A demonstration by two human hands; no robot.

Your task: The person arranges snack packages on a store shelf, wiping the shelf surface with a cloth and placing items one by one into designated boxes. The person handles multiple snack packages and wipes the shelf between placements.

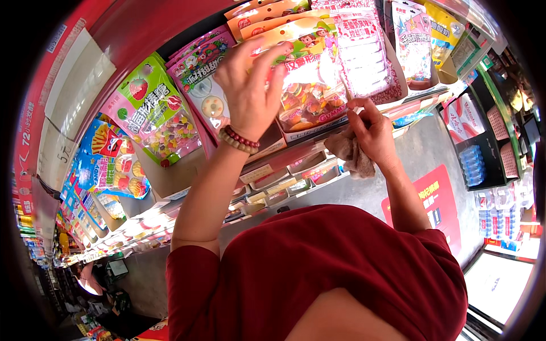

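My left hand (251,87) is raised, somewhat blurred, with fingers apart in front of a bag of burger-shaped gummies (313,102). It holds nothing that I can see; whether its fingertips touch the bag, I cannot tell. Bead bracelets (239,142) circle that wrist. A crumpled brown cloth (352,155) hangs below my right hand (372,132), gripped in its fingers. That thumb and forefinger are close together by the lower right corner of the gummy bag. Several orange bags (273,21) stand in a row behind it in the display box.
Left of the gummies stand purple candy bags (200,81), a green and pink candy bag (153,111) and a blue one (113,157). Pink-and-white packets (364,55) are on the right. Lower shelf trays (277,192) face the floor (358,196). A black rack (473,140) stands far right.
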